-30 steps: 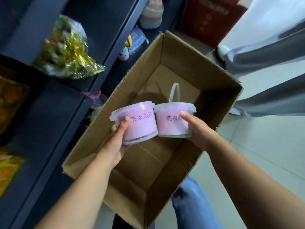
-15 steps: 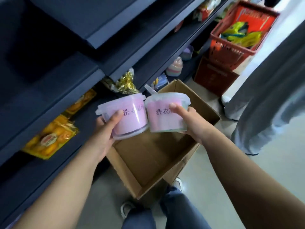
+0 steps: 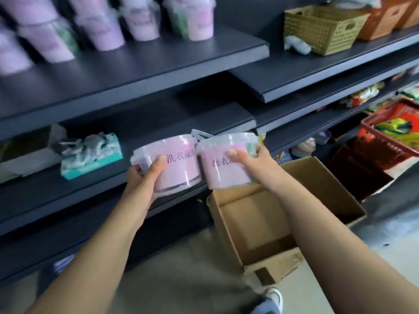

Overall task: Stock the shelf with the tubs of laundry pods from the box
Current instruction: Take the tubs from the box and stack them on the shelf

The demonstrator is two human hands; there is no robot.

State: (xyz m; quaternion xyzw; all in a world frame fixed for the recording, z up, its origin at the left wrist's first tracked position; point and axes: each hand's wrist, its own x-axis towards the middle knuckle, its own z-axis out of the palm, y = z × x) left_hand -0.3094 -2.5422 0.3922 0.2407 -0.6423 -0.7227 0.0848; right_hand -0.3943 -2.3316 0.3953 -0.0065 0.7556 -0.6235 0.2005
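Each grip holds a tub, left hand (image 3: 142, 177) round the left tub (image 3: 179, 168), right hand (image 3: 251, 164) round the right tub (image 3: 224, 171), touching above the box (image 3: 272, 225) at 5 o'clock, so lift both level onto the shelf (image 3: 158, 62) at 11 o'clock, beside the stocked tubs (image 3: 142, 21).

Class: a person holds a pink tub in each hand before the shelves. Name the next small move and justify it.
Probably lift both tubs to the upper shelf, beside the stocked tubs standing there. The left hand grips the left tub, the right hand the right tub, both below that shelf, which has bare space along its front.
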